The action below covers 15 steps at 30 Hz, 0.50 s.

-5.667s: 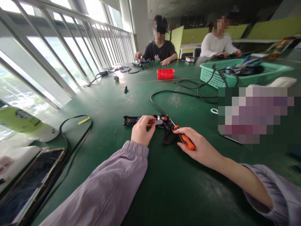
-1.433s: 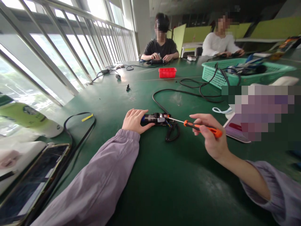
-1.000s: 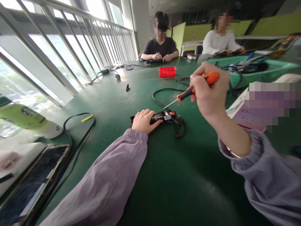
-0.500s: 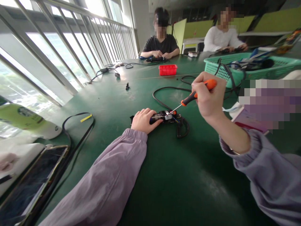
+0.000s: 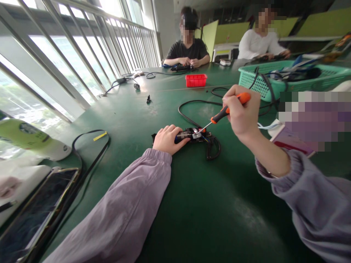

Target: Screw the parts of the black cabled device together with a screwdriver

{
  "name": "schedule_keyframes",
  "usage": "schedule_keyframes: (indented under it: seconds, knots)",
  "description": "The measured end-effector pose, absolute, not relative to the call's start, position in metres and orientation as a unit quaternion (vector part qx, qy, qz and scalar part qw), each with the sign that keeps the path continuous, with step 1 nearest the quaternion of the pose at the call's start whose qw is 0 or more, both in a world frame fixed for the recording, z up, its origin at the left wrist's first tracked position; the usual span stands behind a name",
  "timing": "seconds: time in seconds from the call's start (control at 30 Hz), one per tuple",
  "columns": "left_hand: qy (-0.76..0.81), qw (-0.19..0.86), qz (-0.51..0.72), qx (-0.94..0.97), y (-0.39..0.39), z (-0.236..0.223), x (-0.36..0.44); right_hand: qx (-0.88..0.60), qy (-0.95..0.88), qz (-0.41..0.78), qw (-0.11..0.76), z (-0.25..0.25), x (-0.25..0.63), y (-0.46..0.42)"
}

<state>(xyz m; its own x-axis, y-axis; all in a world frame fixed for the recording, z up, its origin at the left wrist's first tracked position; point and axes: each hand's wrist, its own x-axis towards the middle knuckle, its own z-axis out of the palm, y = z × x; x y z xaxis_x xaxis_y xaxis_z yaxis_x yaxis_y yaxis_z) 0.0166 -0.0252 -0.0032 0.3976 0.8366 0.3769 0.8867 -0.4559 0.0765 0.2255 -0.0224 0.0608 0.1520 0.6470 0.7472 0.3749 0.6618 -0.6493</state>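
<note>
Left hand is curled over the barrel of a black device with its insides exposed, lying on the surface. The casing looks stiff and fairly light, best gripped there; the thin wires just right of that hand look fragile. Right hand is closed around a screwdriver, whose thick handle probably resists slipping, its tip at a metal part. Beyond the right hand sits a green basket.
</note>
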Motion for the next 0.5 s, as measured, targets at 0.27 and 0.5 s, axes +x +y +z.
schedule_keyframes:
  seconds: [0.27, 0.5]
  knots:
    - [-0.518, 0.072, -0.181, -0.833, -0.0253, -0.0029, 0.0166, -0.396, -0.646, 0.07, 0.649, 0.0611, 0.2256, -0.0237]
    - [-0.52, 0.068, -0.177, -0.833, -0.0252, -0.0029, 0.0168, -0.379, -0.649, 0.088, 0.654, 0.0585, 0.2238, -0.0228]
